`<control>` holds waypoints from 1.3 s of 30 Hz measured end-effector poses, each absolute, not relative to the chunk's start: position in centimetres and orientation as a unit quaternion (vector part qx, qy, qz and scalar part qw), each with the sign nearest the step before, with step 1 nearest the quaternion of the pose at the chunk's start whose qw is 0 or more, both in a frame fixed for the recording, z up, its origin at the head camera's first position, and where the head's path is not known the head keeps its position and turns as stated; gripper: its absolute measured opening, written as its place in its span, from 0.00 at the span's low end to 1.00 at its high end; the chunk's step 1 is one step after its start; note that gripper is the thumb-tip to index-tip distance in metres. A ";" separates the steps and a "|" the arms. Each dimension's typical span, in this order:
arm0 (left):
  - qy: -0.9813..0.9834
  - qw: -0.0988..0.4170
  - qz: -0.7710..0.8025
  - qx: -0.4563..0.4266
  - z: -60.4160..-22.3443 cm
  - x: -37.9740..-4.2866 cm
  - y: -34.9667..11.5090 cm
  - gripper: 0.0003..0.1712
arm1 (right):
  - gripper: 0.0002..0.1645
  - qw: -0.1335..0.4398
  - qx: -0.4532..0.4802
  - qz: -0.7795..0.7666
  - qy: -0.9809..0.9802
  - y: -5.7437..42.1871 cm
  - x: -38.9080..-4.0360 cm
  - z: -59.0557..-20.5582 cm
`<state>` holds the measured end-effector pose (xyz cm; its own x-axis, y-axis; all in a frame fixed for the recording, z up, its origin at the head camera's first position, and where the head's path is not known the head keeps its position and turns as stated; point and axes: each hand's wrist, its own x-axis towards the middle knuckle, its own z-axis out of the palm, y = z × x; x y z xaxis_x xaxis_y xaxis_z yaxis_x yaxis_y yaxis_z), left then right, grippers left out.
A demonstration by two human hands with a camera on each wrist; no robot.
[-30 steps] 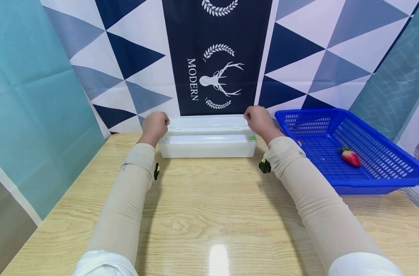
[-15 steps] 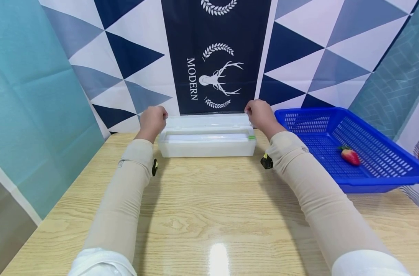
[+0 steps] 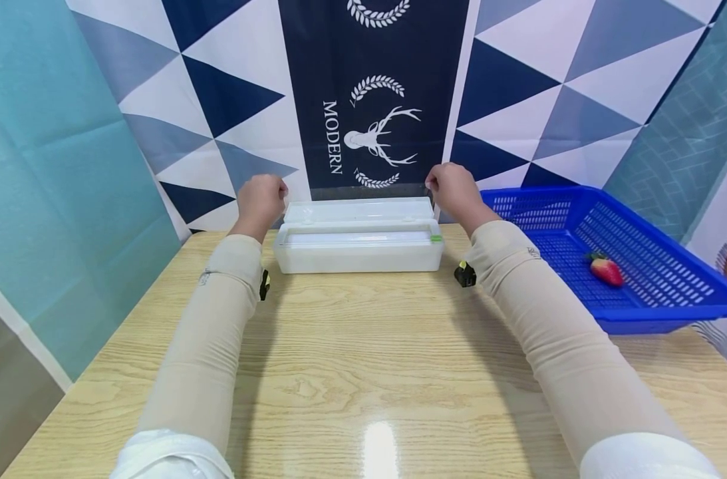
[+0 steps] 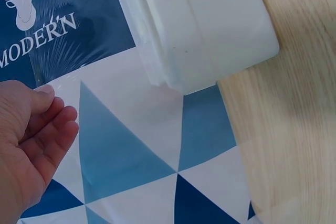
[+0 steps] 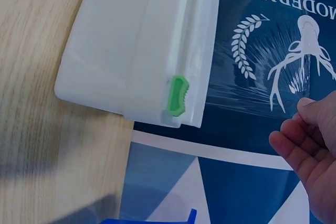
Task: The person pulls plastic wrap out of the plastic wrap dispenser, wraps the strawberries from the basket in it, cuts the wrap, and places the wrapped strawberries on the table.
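Wrist views show creases in film (image 5: 252, 92); left hand (image 4: 26, 142) and right hand (image 5: 315, 148) pinch it beyond box (image 3: 360, 259). Only head view shows strawberry (image 3: 606, 271), in basket (image 3: 668, 314) right of box.

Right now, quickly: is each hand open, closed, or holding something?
Left hand: closed, pinching clear film between thumb and fingers.
Right hand: closed, pinching the clear film's other side.
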<state>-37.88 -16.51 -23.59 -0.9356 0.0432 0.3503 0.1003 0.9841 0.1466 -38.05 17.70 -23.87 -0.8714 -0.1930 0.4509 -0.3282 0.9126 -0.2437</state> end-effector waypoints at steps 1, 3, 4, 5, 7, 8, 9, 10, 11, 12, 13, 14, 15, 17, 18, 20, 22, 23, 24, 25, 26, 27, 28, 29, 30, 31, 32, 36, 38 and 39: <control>-0.980 0.177 -0.080 -0.037 -23.5 -37.9 -16.5 0.10 | 0.09 0.211 0.135 0.158 -0.955 17.7 -38.0 -23.8; -0.980 0.179 -0.081 -0.037 -23.3 -37.8 -16.6 0.10 | 0.10 0.206 0.132 0.157 -0.957 17.7 -38.0 -23.5; -0.979 0.181 -0.083 -0.037 -23.2 -37.8 -16.6 0.10 | 0.10 0.203 0.130 0.157 -0.958 17.7 -37.9 -23.4; -0.979 0.183 -0.083 -0.037 -23.1 -37.8 -16.6 0.11 | 0.10 0.202 0.129 0.157 -0.958 17.7 -37.9 -23.2; -0.978 0.187 -0.084 -0.036 -22.9 -37.7 -16.6 0.11 | 0.10 0.201 0.128 0.158 -0.958 17.7 -37.9 -23.0; -0.978 0.188 -0.085 -0.034 -22.8 -37.6 -16.6 0.11 | 0.10 0.201 0.128 0.159 -0.958 17.7 -37.8 -22.8; -0.977 0.190 -0.085 -0.032 -22.6 -37.5 -16.7 0.11 | 0.10 0.203 0.129 0.159 -0.958 17.7 -37.8 -22.7; -0.977 0.190 -0.087 -0.029 -22.5 -37.5 -16.7 0.11 | 0.10 0.205 0.130 0.158 -0.957 17.7 -37.7 -22.6; -0.978 0.190 -0.086 -0.027 -22.3 -37.5 -16.7 0.11 | 0.10 0.207 0.131 0.157 -0.957 17.7 -37.7 -22.5; -0.978 0.189 -0.088 -0.024 -22.2 -37.4 -16.7 0.11 | 0.10 0.210 0.133 0.155 -0.956 17.7 -37.7 -22.4; -0.978 0.188 -0.088 -0.020 -22.0 -37.3 -16.7 0.11 | 0.09 0.213 0.134 0.154 -0.956 17.8 -37.6 -22.3; -0.978 0.189 -0.088 -0.019 -21.9 -37.3 -16.7 0.12 | 0.09 0.214 0.136 0.153 -0.955 17.8 -37.6 -22.2; -0.978 0.188 -0.088 -0.018 -21.8 -37.2 -16.7 0.12 | 0.09 0.217 0.137 0.151 -0.955 17.8 -37.6 -22.1; -0.978 0.191 -0.085 -0.017 -21.5 -37.1 -16.7 0.12 | 0.10 0.218 0.137 0.150 -0.955 17.8 -37.6 -21.9; -0.977 0.193 -0.084 -0.016 -21.4 -37.1 -16.8 0.12 | 0.10 0.217 0.138 0.150 -0.955 17.8 -37.5 -21.8; -0.977 0.198 -0.084 -0.014 -21.3 -37.0 -16.8 0.12 | 0.10 0.215 0.138 0.150 -0.955 17.7 -37.5 -21.6; -0.975 0.204 -0.086 -0.011 -21.1 -37.0 -16.8 0.11 | 0.09 0.216 0.139 0.146 -0.955 17.7 -37.4 -21.3; -0.975 0.205 -0.089 -0.009 -21.0 -36.9 -16.7 0.11 | 0.09 0.218 0.140 0.144 -0.955 17.7 -37.4 -21.2; -0.974 0.207 -0.091 -0.007 -20.9 -36.9 -16.7 0.12 | 0.09 0.221 0.141 0.142 -0.955 17.7 -37.3 -21.1; -0.973 0.209 -0.093 -0.005 -20.9 -36.8 -16.6 0.12 | 0.09 0.224 0.142 0.140 -0.954 17.8 -37.3 -21.0; -0.973 0.212 -0.095 -0.004 -20.8 -36.8 -16.6 0.12 | 0.09 0.226 0.142 0.139 -0.954 17.8 -37.2 -20.9; -0.972 0.216 -0.095 -0.002 -20.7 -36.8 -16.5 0.13 | 0.09 0.227 0.141 0.138 -0.954 17.8 -37.2 -20.7; -0.971 0.219 -0.095 -0.001 -20.6 -36.7 -16.5 0.13 | 0.09 0.227 0.141 0.139 -0.953 17.9 -37.2 -20.6; -0.970 0.224 -0.096 0.000 -20.5 -36.7 -16.4 0.13 | 0.09 0.229 0.141 0.140 -0.953 17.9 -37.2 -20.5; -0.969 0.230 -0.096 0.001 -20.4 -36.7 -16.4 0.13 | 0.09 0.229 0.141 0.142 -0.953 17.9 -37.1 -20.4; -0.967 0.235 -0.097 0.000 -20.4 -36.6 -16.4 0.13 | 0.09 0.228 0.141 0.144 -0.953 17.9 -37.1 -20.4; -0.966 0.239 -0.097 0.000 -20.3 -36.6 -16.4 0.13 | 0.09 0.228 0.143 0.144 -0.952 17.9 -37.1 -20.3; -0.963 0.247 -0.108 0.001 -19.9 -36.4 -16.5 0.13 | 0.10 0.237 0.153 0.141 -0.949 18.0 -37.1 -19.9; -0.962 0.250 -0.112 0.001 -19.7 -36.4 -16.5 0.13 | 0.10 0.243 0.156 0.138 -0.947 18.0 -37.1 -19.6; -0.962 0.250 -0.113 0.001 -19.6 -36.3 -16.5 0.13 | 0.10 0.245 0.156 0.137 -0.947 18.0 -37.0 -19.5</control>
<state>-36.32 -16.52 -19.61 -0.8753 -0.0583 0.4801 0.0545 0.9745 0.2177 -37.01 17.95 -19.48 -0.8311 -0.2293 0.5066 -0.3633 0.9136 -0.1827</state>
